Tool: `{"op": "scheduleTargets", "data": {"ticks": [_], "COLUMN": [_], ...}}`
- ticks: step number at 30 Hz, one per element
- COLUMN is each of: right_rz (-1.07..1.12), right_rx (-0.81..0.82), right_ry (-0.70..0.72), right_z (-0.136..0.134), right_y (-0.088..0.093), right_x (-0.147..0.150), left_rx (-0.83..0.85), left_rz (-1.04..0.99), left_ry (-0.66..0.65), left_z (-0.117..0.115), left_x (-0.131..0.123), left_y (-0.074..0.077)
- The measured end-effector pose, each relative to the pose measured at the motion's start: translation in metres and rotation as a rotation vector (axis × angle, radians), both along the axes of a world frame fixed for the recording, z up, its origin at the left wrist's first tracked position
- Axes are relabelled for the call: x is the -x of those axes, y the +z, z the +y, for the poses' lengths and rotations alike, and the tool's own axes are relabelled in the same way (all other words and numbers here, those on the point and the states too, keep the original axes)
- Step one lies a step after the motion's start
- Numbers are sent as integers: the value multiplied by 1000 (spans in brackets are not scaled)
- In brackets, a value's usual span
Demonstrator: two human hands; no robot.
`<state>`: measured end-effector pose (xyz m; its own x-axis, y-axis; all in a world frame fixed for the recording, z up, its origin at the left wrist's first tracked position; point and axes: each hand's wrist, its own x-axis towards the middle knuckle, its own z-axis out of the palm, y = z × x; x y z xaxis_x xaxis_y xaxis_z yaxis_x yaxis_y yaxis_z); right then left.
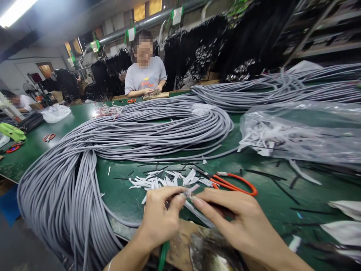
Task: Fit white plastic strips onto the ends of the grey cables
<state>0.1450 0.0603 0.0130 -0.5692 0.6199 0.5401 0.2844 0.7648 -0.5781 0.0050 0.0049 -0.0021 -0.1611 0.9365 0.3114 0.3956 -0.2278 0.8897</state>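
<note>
My left hand (163, 215) and my right hand (235, 216) meet at the near edge of the table, thumbs and forefingers pinched together. Between their fingertips is a small pale cable end (194, 189), whitish and slightly pink; its fine detail is too blurred to make out. One grey cable (121, 221) runs from the large bundle toward my left hand, partly hidden behind it. Below the fingertips a grey length (199, 215) slants down toward my right palm. White scraps (158, 182) lie just beyond my hands, beside orange-handled scissors (235, 182).
Coiled grey cables (158, 131) cover the table's middle and hang over its left edge. A clear plastic bag (296, 131) of white scraps lies right. Dark strips litter the green tabletop (262, 210). A worn wooden block (180, 244) sits below my hands. A co-worker (145, 75) sits opposite.
</note>
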Motion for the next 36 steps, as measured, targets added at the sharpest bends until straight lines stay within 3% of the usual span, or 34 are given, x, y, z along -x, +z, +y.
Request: {"op": "scheduleTargets", "data": {"ticks": [4, 6, 8, 10, 14, 19, 25, 36], "right_rz": [81, 156, 205, 199, 166, 213, 191, 126], "right_rx": [15, 40, 122, 210, 364, 504, 505, 414], "right_ry": [53, -10, -182, -245, -91, -52, -19, -16], "right_z": [-11, -11, -6, 1, 8, 9, 9, 8], "right_y": [0, 0, -2, -4, -3, 3, 0, -3], "right_x": [-10, -14, -13, -6, 8, 9, 8, 5], "left_rx": [30, 44, 52, 50, 91, 132, 159, 115], "left_rz": [60, 49, -13, -82, -223, -334, -431, -250], "left_ry": [225, 265, 216, 180, 135, 23, -65, -74], "left_z": [5, 7, 7, 6, 4, 6, 6, 0], "left_x": [0, 0, -1, -2, -3, -2, -1, -4], "left_y": [-2, -3, -5, -6, -6, -3, -2, 6]}}
